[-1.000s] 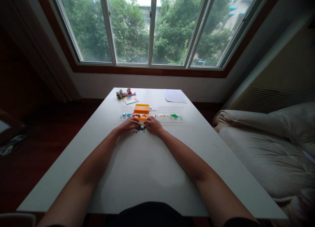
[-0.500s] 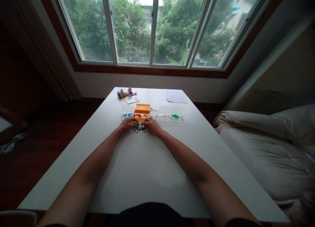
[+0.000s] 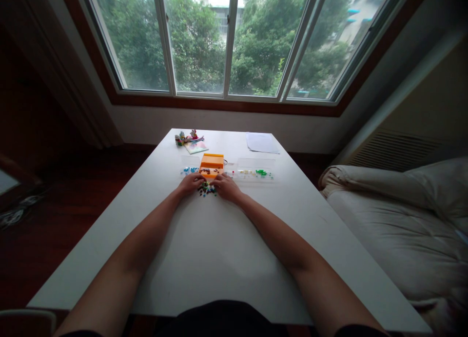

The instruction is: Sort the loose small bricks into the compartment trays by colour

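Small coloured pieces, like tiny building bricks (image 3: pixel 206 189), lie in a loose pile on the white table. My left hand (image 3: pixel 190 182) rests at the pile's left edge, fingers bent inward and pressed together. On the opposite side, my right hand (image 3: pixel 224 186) has its curled fingertips at the pile's upper right. Anything pinched in either hand is too small to make out. Just beyond both hands stands an open orange box (image 3: pixel 212 160) with brown pieces in its near part.
Blue pieces (image 3: pixel 190 170) sit in a clear container left of the box. To the right, a clear divided case (image 3: pixel 256 162) holds pale and green pieces (image 3: pixel 262 173). Small built figures (image 3: pixel 180 139), a colourful booklet (image 3: pixel 197 147) and white papers (image 3: pixel 262 142) lie farther back on the table (image 3: pixel 215 259).
The view has shifted very slightly. Both hands stay at the pile, with barely any visible finger movement.
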Available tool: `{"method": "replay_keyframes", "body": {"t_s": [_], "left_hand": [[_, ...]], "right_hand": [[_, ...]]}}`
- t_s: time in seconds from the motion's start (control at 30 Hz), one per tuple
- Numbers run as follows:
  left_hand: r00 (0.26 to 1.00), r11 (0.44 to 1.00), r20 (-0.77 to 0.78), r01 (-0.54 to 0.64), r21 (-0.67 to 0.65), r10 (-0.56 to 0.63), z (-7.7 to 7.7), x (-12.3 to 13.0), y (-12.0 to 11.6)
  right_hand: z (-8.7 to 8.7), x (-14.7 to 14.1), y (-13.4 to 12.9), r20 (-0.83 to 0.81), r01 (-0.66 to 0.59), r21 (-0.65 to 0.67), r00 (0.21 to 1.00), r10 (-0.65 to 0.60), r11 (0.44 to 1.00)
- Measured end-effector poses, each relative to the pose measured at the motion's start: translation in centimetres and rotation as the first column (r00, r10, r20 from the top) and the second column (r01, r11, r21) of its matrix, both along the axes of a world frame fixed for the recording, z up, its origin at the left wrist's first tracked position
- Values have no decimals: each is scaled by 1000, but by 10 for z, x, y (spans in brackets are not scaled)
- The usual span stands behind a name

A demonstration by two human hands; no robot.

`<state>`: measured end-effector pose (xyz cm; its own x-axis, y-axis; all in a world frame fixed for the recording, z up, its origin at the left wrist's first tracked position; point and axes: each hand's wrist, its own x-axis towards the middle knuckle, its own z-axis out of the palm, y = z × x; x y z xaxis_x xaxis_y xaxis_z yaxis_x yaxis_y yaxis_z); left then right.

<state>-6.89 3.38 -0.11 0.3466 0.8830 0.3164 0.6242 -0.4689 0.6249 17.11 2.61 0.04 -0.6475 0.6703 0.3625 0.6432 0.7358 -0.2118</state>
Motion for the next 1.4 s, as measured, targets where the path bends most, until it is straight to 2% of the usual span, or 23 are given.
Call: {"method": "replay_keyframes", "body": {"t_s": [0.17, 0.5, 0.73, 0.87, 1.13, 1.4], "left_hand": [[1000, 1000, 1, -16, 2, 16, -1, -1, 0], [1000, 1000, 0, -8, 24, 8, -6, -4, 4], [995, 996, 54, -88, -2, 88, -6, -5, 3], [990, 991, 54, -133, 4, 133, -7, -6, 3], [990, 990, 29, -140, 4, 140, -6, -4, 3], [991, 991, 21, -135, 7, 135, -6, -5, 2]], "right_hand": [[9, -4, 0, -11, 38, -14, 999, -38, 999], [23, -33, 3, 154, 80, -52, 986, -72, 995], [26, -41, 5, 254, 107, -35, 963, -94, 994], [26, -41, 4, 267, 97, -31, 960, -86, 995], [22, -39, 6, 260, 92, -19, 962, -84, 996], [28, -41, 5, 302, -11, -5, 953, 12, 1000]]}}
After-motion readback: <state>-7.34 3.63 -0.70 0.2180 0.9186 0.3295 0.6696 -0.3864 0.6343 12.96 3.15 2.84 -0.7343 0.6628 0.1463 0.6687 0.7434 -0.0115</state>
